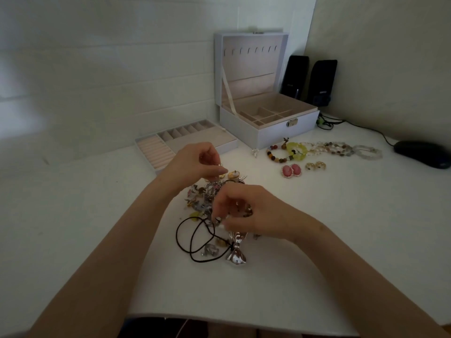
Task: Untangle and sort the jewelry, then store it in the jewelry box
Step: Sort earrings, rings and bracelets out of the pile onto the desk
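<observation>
Two bare hands work close together over a tangled heap of mixed metal jewelry at the middle of the white table.

Left hand: raised just above the far side of the heap, thumb and fingers curled, pinching a small piece too small to identify.

Right hand: low on the near side of the heap, fingers curled and pinching into it.

Thin black cord loops trail from the heap toward the near edge, beside a shiny silver bow-shaped pendant.

The white square jewelry box stands at the far edge, lid upright, beige compartments exposed. A beige-lined divided tray lies on the table to its left.

Right of the heap and well apart from it lie a row of beaded bracelets, a pair of pink oval earrings and a pair of gold hoop earrings.

Two black speakers stand behind the box; a black computer mouse sits at far right.
</observation>
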Tool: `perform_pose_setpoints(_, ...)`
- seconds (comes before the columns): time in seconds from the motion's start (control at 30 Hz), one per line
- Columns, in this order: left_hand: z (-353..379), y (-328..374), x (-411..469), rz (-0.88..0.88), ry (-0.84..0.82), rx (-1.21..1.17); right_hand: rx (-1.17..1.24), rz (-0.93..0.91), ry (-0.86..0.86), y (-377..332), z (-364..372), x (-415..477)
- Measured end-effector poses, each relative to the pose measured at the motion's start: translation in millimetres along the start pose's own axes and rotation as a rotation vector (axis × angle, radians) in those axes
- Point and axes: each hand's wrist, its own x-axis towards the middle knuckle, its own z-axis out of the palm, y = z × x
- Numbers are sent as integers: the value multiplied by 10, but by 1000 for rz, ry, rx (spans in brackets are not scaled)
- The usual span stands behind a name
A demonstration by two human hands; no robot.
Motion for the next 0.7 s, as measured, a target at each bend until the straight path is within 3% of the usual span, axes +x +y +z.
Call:
perform_pose_setpoints(0.17,13,5,-14,-45,-16,-104,-304,-100,-145,-21,179,65)
perform_pose_setpoints(0.23,12,6,-17,-46,-27,-135,-310,-105,-139,1,196,72)
perform_pose_setpoints(0.5,23,48,-34,0,-44,-58,115,141,102,83,-32,43)
perform_pose_setpoints(0.7,25,93,-63,40,-102,-78,340,184,299,151,-151,26)
